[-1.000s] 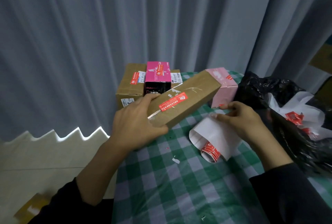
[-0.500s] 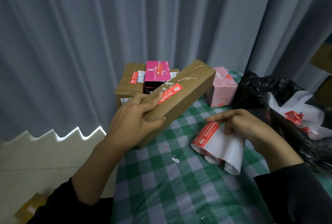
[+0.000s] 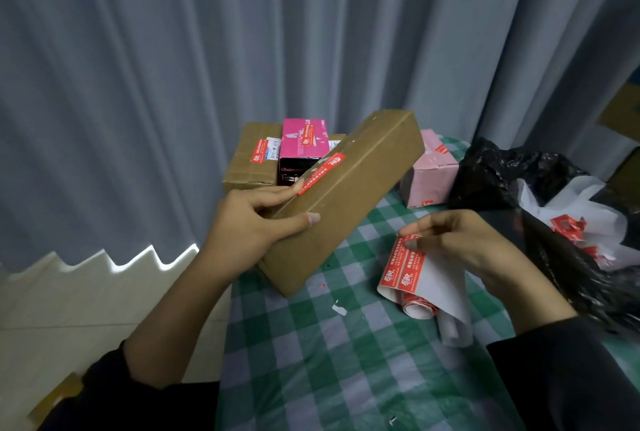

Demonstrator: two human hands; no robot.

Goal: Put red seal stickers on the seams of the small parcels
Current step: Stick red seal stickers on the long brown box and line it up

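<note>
I saw the left hand [image 3: 252,223] grip the long brown parcel [image 3: 353,202], 1 red seal [image 3: 320,172] on it; right of it the right hand [image 3: 460,243] pinched the sticker sheet [image 3: 433,281]. Behind it, 3 boxes [image 3: 301,146] wore seals; another seam seemed left.

Lower centre: open checked counter [image 3: 304,378] is left between the sleeves [image 3: 138,403].
Centre: passage is barred by the tilted long brown box [image 3: 349,202], gripped by the left hand [image 3: 249,226].
Centre right: a narrow strip of cloth is left between that box and the sticker roll [image 3: 403,268].
Right edge: closed off by the black bag [image 3: 512,181].
Upper centre: blocked by the brown carton [image 3: 247,160], magenta box [image 3: 301,146] and pink box [image 3: 431,176].
</note>
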